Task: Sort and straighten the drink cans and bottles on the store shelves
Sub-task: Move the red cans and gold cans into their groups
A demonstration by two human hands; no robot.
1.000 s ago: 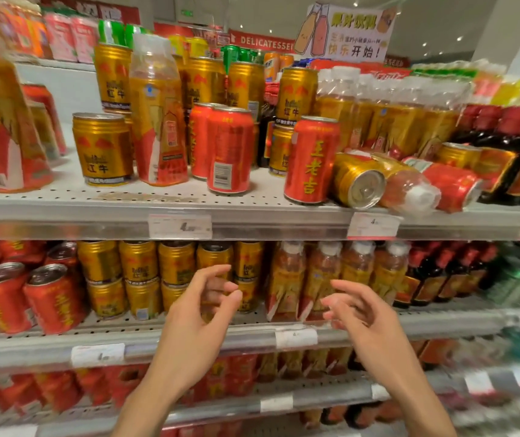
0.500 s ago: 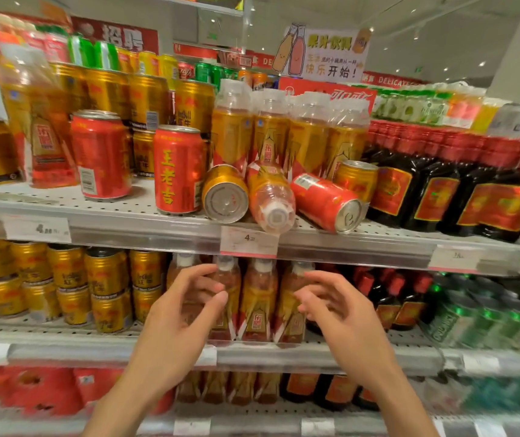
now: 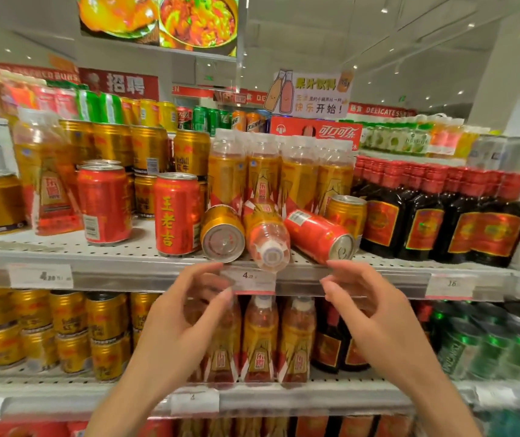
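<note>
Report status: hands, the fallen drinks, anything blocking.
Left hand and right hand open, empty, just below the shelf edge. Gold can, bottle, red can on their sides. Upright red can close beside them.

Both forearms reach up and forward, side by side. The left hand [image 3: 186, 313] and right hand [image 3: 369, 310] are raised with palms facing each other. Fingers loosely curled, holding nothing.

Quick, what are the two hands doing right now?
Left hand: open, fingers loosely curved, holding nothing.
Right hand: open, fingers loosely curved, holding nothing.
</note>
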